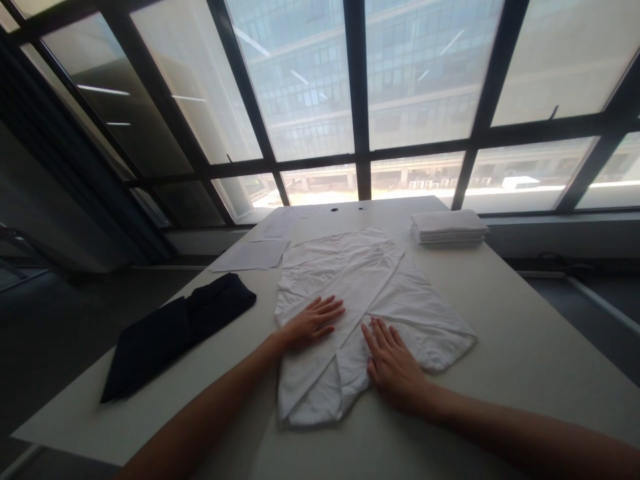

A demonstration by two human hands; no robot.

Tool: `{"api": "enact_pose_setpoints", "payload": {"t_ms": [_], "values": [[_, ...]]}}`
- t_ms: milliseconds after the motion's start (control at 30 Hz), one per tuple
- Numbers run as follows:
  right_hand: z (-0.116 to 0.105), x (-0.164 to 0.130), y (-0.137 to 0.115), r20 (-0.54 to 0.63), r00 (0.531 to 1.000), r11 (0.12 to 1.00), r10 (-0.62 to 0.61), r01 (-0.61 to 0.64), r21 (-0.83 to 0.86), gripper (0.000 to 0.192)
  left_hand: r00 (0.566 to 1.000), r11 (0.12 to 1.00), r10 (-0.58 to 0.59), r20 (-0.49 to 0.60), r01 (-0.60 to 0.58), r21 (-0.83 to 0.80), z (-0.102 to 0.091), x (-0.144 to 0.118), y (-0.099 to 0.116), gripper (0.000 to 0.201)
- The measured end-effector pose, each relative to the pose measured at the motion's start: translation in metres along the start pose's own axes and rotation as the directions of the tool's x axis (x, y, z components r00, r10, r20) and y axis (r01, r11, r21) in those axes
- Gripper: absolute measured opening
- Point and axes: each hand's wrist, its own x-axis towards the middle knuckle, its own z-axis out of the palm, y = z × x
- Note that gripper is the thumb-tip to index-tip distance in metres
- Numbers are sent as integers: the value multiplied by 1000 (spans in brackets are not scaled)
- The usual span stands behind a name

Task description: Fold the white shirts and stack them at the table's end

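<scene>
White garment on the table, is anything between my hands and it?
Nothing visible: the left hand and right hand both lie flat, palms down, directly on the white garment, with no other item in between.

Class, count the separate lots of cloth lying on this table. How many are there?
3. A white garment spread under both hands, a dark folded cloth to its left, and a white folded stack at the far right; the number of pieces in the stack is unclear.
</scene>
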Motion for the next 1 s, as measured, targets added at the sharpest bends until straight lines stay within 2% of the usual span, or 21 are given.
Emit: {"api": "enact_pose_setpoints", "payload": {"t_ms": [133, 367, 467, 533, 600, 700, 767, 833, 900, 1000], "values": [[2, -19, 32, -70, 997, 998, -16, 11, -61, 81, 999, 999, -41, -6, 41, 34, 12, 10, 26, 56], [-19, -54, 108, -27, 982, 981, -186, 184, -69, 95, 973, 975, -224, -63, 224, -2, 39, 36, 96, 59], [-30, -61, 135, 14, 964, 964, -265, 265, -13, 90, 964, 967, -250, -89, 244, -73, 45, 45, 116, 58], [-38, -63, 149, 39, 951, 951, -308, 307, 32, 83, 960, 961, -251, -121, 232, -151, 43, 48, 118, 55], [-45, -64, 160, 64, 938, 939, -339, 334, 82, 78, 953, 956, -237, -186, 195, -220, 36, 47, 110, 48], [-56, -66, 177, 108, 923, 922, -369, 348, 169, 70, 917, 965, -229, -326, 169, -202, 22, 42, 78, 38], [-63, -68, 188, 140, 918, 915, -371, 337, 221, 67, 871, 964, -266, -414, 230, -134, 14, 37, 50, 37], [-69, -69, 198, 170, 919, 916, -357, 308, 258, 66, 833, 947, -311, -458, 311, -78, 8, 31, 20, 40], [-73, -70, 206, 187, 928, 923, -321, 262, 281, 68, 835, 932, -332, -438, 363, -14, 7, 24, -5, 44], [-70, -71, 216, 158, 961, 943, -228, 178, 283, 72, 891, 924, -331, -310, 373, 87, 10, 13, -28, 49]]}}
